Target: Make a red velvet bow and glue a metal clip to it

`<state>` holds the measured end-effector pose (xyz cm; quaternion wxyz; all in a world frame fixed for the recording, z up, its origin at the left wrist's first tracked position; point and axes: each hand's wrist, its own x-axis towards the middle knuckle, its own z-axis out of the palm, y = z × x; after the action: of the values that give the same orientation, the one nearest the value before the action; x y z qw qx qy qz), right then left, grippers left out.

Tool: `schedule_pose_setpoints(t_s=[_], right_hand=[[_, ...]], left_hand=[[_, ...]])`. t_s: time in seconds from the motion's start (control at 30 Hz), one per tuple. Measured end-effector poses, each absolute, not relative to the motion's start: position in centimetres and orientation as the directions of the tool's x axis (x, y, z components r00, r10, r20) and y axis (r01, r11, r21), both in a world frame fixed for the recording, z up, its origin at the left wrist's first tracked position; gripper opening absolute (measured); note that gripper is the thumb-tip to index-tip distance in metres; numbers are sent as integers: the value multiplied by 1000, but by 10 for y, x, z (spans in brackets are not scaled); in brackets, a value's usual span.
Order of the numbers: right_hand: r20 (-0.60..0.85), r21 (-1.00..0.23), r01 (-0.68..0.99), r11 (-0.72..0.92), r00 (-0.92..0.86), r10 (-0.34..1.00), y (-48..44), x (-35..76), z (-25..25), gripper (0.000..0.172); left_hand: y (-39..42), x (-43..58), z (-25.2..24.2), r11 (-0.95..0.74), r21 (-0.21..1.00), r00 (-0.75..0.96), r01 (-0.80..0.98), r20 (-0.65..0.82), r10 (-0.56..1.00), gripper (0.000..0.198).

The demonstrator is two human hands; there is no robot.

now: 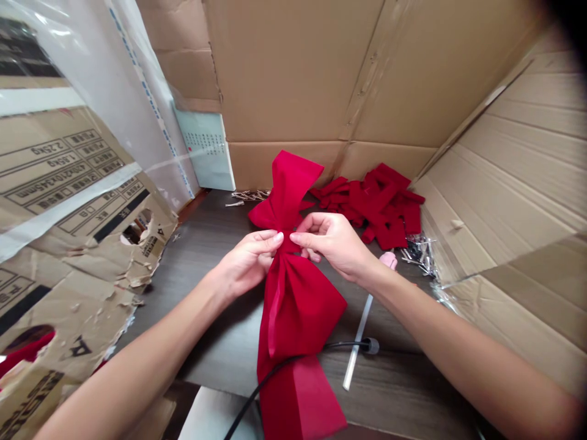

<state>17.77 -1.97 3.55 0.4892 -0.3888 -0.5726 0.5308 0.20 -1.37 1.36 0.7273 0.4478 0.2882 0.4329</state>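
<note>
A large red fabric bow (302,299) lies lengthwise across the dark tabletop (206,232), its lower tails reaching past the front edge. My left hand (252,256) pinches the gathered middle from the left, thumb on top. From the right, my right hand (330,241) pinches the same narrow centre between thumb and fingers. A red band seems to wrap this centre; its ends are hidden by my fingers. A black cable (275,370) crosses over the lower part of the bow.
Behind the bow lies a pile of red fabric strips (380,198). Metal clips (250,195) sit at the back left, more clips (419,253) at right. A glue gun (389,260) and a clear glue stick (358,342) lie near my right forearm. Cardboard walls (298,67) surround the table.
</note>
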Motion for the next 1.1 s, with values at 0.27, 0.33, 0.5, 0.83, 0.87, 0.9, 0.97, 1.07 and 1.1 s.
schedule_pose_setpoints(t_s=[0.27,0.33,0.5,0.83,0.87,0.9,0.97,1.07,1.1], right_hand=[[175,-981,25,190,-287,942,-20,181,34,38],[189,-977,42,211,-297,936,-21,182,35,38],[170,-975,83,207,-324,931,-25,180,39,38],[208,-970,28,242,-418,884,-32,179,46,39],[216,-969,22,247,-420,882,-33,179,47,39],[221,-968,16,251,-424,878,-34,179,47,39],[229,-966,7,257,-435,871,-35,179,48,39],[249,-962,-7,274,-442,862,-36,179,48,37],[260,-959,-14,282,-439,860,-36,179,47,37]], left_hand=[[-19,5,22,273,851,438,-448,-57,897,18],[-19,7,22,274,845,438,-459,-53,897,14],[-19,9,19,269,846,449,-461,-39,893,10],[-22,7,19,252,864,594,-437,66,802,25],[-22,7,18,250,861,589,-444,70,805,27],[-22,7,18,250,857,582,-450,70,810,28],[-23,7,17,250,851,561,-462,62,826,30],[-24,8,17,246,837,516,-489,49,855,29],[-25,9,17,248,833,507,-496,46,860,28]])
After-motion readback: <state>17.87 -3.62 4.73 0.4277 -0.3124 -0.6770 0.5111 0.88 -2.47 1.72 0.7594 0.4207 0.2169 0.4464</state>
